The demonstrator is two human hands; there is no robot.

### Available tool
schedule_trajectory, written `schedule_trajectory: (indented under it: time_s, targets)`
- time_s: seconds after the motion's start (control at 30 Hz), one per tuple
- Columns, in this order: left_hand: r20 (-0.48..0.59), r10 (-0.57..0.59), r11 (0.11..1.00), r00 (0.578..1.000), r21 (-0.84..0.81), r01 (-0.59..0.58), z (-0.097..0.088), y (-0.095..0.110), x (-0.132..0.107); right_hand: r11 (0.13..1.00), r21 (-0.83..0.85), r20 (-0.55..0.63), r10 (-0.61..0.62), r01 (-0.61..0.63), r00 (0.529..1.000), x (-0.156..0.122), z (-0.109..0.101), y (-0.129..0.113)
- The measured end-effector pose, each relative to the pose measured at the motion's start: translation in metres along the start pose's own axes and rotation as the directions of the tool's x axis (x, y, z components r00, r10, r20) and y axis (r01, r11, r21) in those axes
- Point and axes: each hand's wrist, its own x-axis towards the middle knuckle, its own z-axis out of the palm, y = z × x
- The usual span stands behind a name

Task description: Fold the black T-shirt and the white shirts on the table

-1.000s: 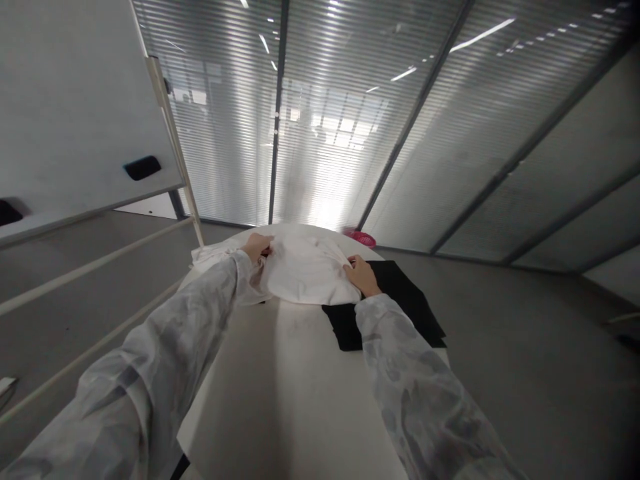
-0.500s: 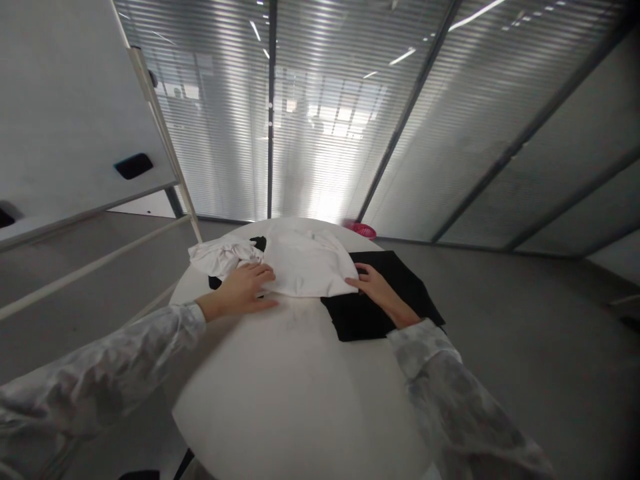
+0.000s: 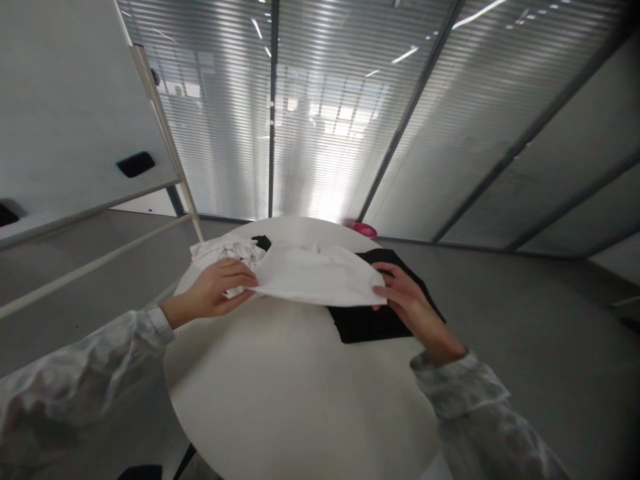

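A white cloth (image 3: 317, 275), perhaps a folded garment, is stretched between my two hands over the far part of the round table (image 3: 300, 373). My left hand (image 3: 225, 285) pinches its near left corner, thumb below and fingers above. At the near right corner, my right hand (image 3: 400, 293) is closed on the cloth in the same way. The near edge looks slightly raised off the tabletop. Under its right side lies a flat black cloth (image 3: 367, 325), partly covered. A crumpled white cloth (image 3: 215, 250) sits behind my left hand, with a bit of black fabric (image 3: 262, 242) beside it.
A pink basket (image 3: 364, 230) stands on the floor past the table's far edge. To the left is a whiteboard (image 3: 75, 100) on a pale frame, holding a black eraser-like block (image 3: 135, 164). Glass panels with blinds (image 3: 320, 153) line the far side.
Both hands have moved apart and a little toward me, closing on the white cloth's near corners. Its near edge is now pulled wider and closer, covering more of the black cloth.
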Motion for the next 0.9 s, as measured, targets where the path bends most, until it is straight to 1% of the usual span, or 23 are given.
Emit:
schedule_trajectory:
  time_s: [0.03,0.07,0.1,0.13,0.17,0.2,0.23,0.27,0.3,0.33,0.37,0.4,0.43,0.47,0.5,0.53,0.57,0.6,0.67,0.73,0.77,0.83,0.9]
  targets:
    - [0.091,0.056,0.998,0.994,-0.015,-0.055,0.002,0.008,-0.008,0.992,-0.057,0.139,0.122,-0.115,0.983,-0.009,-0.006,0.001]
    - [0.189,0.113,0.993,0.975,-0.043,-0.107,0.005,0.015,-0.016,0.967,-0.135,0.263,0.245,-0.216,0.933,-0.015,-0.013,0.005]
    - [0.276,0.161,0.986,0.948,-0.081,-0.144,0.010,0.022,-0.023,0.933,-0.217,0.350,0.349,-0.287,0.869,-0.019,-0.019,0.010]
    - [0.333,0.194,0.979,0.923,-0.121,-0.162,0.014,0.027,-0.027,0.900,-0.294,0.397,0.422,-0.323,0.815,-0.019,-0.024,0.015]
    - [0.362,0.206,0.975,0.909,-0.155,-0.159,0.019,0.030,-0.029,0.875,-0.356,0.402,0.460,-0.327,0.792,-0.016,-0.027,0.020]
    - [0.366,0.192,0.976,0.911,-0.173,-0.136,0.022,0.031,-0.028,0.862,-0.403,0.371,0.462,-0.308,0.806,-0.010,-0.029,0.024]
    - [0.351,0.149,0.981,0.924,-0.170,-0.094,0.025,0.029,-0.023,0.855,-0.440,0.310,0.433,-0.276,0.846,0.000,-0.029,0.027]
    - [0.323,0.079,0.989,0.943,-0.144,-0.034,0.027,0.024,-0.015,0.849,-0.473,0.226,0.378,-0.238,0.898,0.012,-0.028,0.029]
    - [0.291,-0.011,0.994,0.957,-0.100,0.042,0.029,0.016,-0.005,0.837,-0.510,0.128,0.301,-0.198,0.945,0.026,-0.026,0.029]
    - [0.240,-0.109,0.992,0.965,-0.042,0.122,0.031,0.006,0.008,0.816,-0.553,0.026,0.218,-0.168,0.976,0.042,-0.022,0.028]
    - [0.178,-0.200,0.979,0.963,0.012,0.201,0.034,-0.006,0.022,0.777,-0.613,-0.061,0.135,-0.143,0.989,0.058,-0.017,0.028]
    - [0.125,-0.274,0.962,0.954,0.056,0.269,0.038,-0.018,0.037,0.702,-0.701,-0.133,0.049,-0.129,0.990,0.074,-0.012,0.027]
    - [0.090,-0.325,0.944,0.941,0.093,0.317,0.042,-0.028,0.051,0.601,-0.789,-0.184,-0.038,-0.125,0.982,0.089,-0.008,0.028]
    - [0.081,-0.339,0.936,0.937,0.123,0.329,0.047,-0.037,0.063,0.502,-0.858,-0.190,-0.114,-0.108,0.975,0.102,-0.004,0.030]
    - [0.100,-0.330,0.939,0.939,0.140,0.315,0.053,-0.042,0.072,0.418,-0.903,-0.184,-0.163,-0.101,0.969,0.111,-0.003,0.033]
    - [0.138,-0.301,0.949,0.943,0.141,0.282,0.059,-0.043,0.078,0.361,-0.928,-0.169,-0.186,-0.093,0.968,0.116,-0.003,0.038]
    - [0.182,-0.261,0.962,0.948,0.130,0.240,0.065,-0.040,0.081,0.330,-0.941,-0.147,-0.194,-0.076,0.970,0.118,-0.006,0.044]
    - [0.222,-0.219,0.974,0.950,0.111,0.198,0.071,-0.034,0.080,0.321,-0.945,-0.129,-0.199,-0.060,0.971,0.114,-0.011,0.051]
    - [0.258,-0.156,0.988,0.954,0.064,0.144,0.083,-0.013,0.069,0.327,-0.945,-0.085,-0.251,0.001,0.964,0.094,-0.025,0.070]
    - [0.253,-0.136,0.990,0.958,0.013,0.137,0.094,0.011,0.051,0.321,-0.945,-0.067,-0.370,0.060,0.927,0.061,-0.042,0.090]
    - [0.261,-0.138,0.990,0.955,-0.003,0.144,0.100,0.021,0.041,0.321,-0.941,-0.033,-0.402,0.107,0.915,0.042,-0.049,0.100]
    - [0.285,-0.136,0.989,0.949,-0.024,0.149,0.109,0.035,0.022,0.314,-0.932,0.041,-0.401,0.180,0.915,0.010,-0.059,0.117]
    - [0.318,-0.128,0.989,0.939,-0.034,0.146,0.116,0.039,0.008,0.293,-0.938,0.076,-0.347,0.185,0.935,-0.009,-0.061,0.127]
